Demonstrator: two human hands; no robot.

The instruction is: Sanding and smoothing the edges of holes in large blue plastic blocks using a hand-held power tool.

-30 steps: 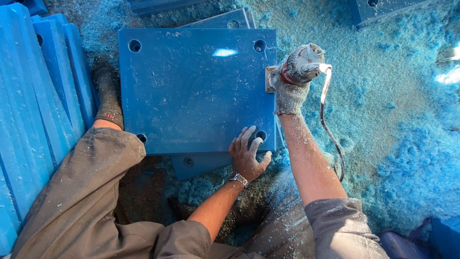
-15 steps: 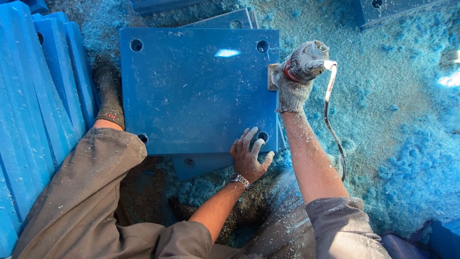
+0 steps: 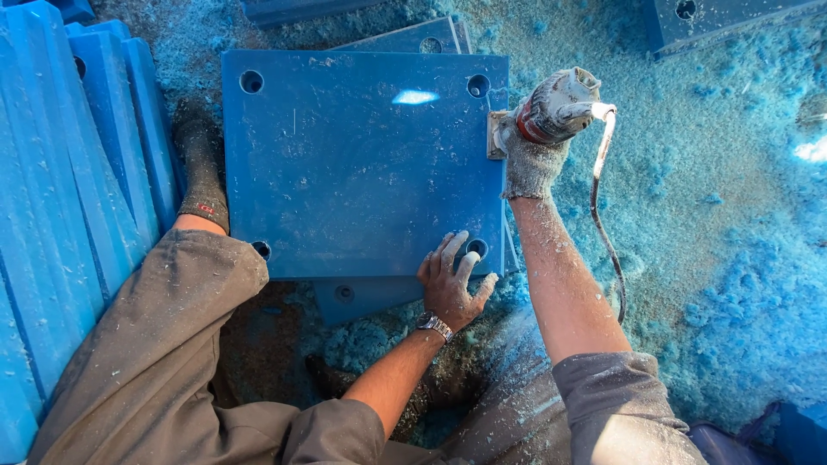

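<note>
Across the ground spreads a thick carpet of blue plastic shavings, covering nearly everything around the person. On it lies one large square blue plastic slab with four round holes, one near each corner; the lower right hole is partly covered by the left hand. At least two more blue slabs show from beneath it, one at the top edge and one at the bottom. Leaning at the left stands a row of several long blue plastic planks. Two more blue pieces lie at the top edge of the view, one of them with a hole.

One dusty boot rests between the planks and the slab, blocking the slab's left rim.

The gloved right hand is closed around one red and grey power tool, held against the slab's right edge near the upper right hole; its cable hangs down beside the forearm. The bare left hand, fingers spread flat, presses on the slab's lower right corner. One metal wristwatch sits on that wrist.
</note>
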